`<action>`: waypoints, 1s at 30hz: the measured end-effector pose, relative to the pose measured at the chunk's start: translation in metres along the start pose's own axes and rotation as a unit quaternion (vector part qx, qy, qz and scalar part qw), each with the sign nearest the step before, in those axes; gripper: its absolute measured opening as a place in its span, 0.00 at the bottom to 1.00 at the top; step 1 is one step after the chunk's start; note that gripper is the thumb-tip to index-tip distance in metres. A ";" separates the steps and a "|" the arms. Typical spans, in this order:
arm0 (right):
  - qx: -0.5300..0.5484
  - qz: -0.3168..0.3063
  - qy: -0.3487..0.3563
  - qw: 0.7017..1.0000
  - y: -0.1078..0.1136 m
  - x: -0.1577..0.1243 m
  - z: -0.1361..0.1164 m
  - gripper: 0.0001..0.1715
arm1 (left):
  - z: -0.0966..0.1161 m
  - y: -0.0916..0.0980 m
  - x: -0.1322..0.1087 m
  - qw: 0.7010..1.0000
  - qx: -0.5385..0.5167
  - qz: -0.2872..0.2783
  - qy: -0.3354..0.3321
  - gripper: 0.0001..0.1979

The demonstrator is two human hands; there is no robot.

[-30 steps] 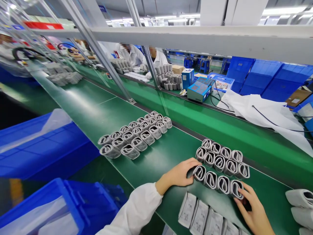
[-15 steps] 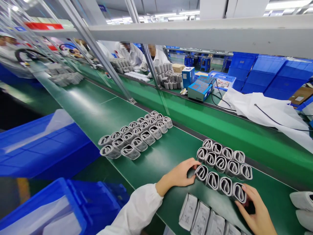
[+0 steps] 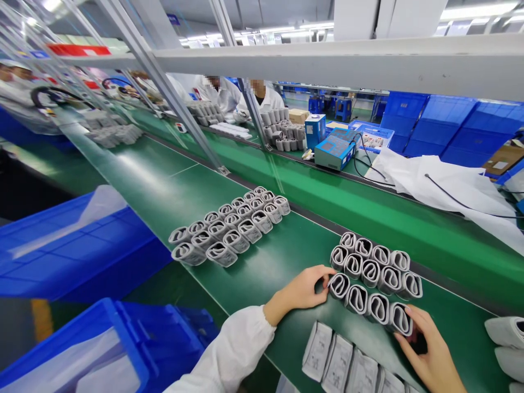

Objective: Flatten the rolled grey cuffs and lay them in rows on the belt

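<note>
Green belt [image 3: 305, 243]: hands [image 3: 303, 288] clasp 4 rolls [image 3: 357, 299].

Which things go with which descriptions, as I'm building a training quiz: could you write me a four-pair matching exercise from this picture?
Column one
1. Left hand
2. Machine
3. Right hand
4. Sheet

Column two
A. White and rumpled
B. At the right end of the row of four rolls between the hands
C. At the left end of that same row
D. Blue-topped, beside an upright blue box

Right pairs: 1-C, 2-D, 3-B, 4-A
</note>
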State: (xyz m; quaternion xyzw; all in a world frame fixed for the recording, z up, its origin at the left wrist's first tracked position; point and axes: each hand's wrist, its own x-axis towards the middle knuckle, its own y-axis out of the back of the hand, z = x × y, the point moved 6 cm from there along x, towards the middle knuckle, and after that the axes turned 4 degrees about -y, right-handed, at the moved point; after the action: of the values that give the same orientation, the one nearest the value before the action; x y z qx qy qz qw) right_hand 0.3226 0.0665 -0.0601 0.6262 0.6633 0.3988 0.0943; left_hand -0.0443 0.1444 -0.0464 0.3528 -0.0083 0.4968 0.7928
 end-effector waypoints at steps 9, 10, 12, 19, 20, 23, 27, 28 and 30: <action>-0.001 -0.002 -0.020 1.000 -0.002 0.003 -0.013 0.26 | -0.005 -0.001 -0.002 0.998 -0.019 -0.013 0.051 0.29; -0.001 -0.012 -0.012 1.000 -0.003 0.004 -0.014 0.27 | -0.004 -0.001 -0.003 0.999 -0.019 -0.011 0.050 0.28; -0.002 -0.029 0.006 1.000 -0.003 0.004 -0.015 0.29 | -0.004 0.000 -0.003 0.999 -0.019 -0.009 0.049 0.26; 0.004 -0.020 -0.006 1.000 -0.002 0.003 -0.009 0.29 | -0.010 0.000 -0.004 0.998 -0.024 -0.008 0.063 0.19; 0.007 -0.023 0.000 1.000 -0.003 0.004 -0.009 0.29 | -0.010 0.000 -0.003 0.997 -0.024 -0.006 0.066 0.18; 0.004 -0.023 0.003 1.000 -0.003 0.004 -0.008 0.29 | -0.012 0.001 -0.003 0.997 -0.022 0.005 0.075 0.13; 0.003 -0.007 -0.024 1.000 -0.003 0.005 -0.006 0.27 | -0.013 0.001 0.000 0.998 -0.017 0.010 0.067 0.08; 0.004 -0.005 -0.027 1.000 -0.003 0.005 -0.006 0.26 | -0.013 0.001 0.001 0.998 -0.018 0.009 0.061 0.07; 0.005 -0.002 -0.029 1.000 -0.003 0.005 -0.005 0.26 | -0.013 0.000 0.003 0.998 -0.021 0.008 0.050 0.06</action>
State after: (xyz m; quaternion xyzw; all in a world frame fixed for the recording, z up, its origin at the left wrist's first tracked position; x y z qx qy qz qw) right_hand 0.3168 0.0696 -0.0567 0.6370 0.6633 0.3768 0.1114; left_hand -0.0476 0.1541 -0.0550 0.3105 0.0178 0.5202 0.7954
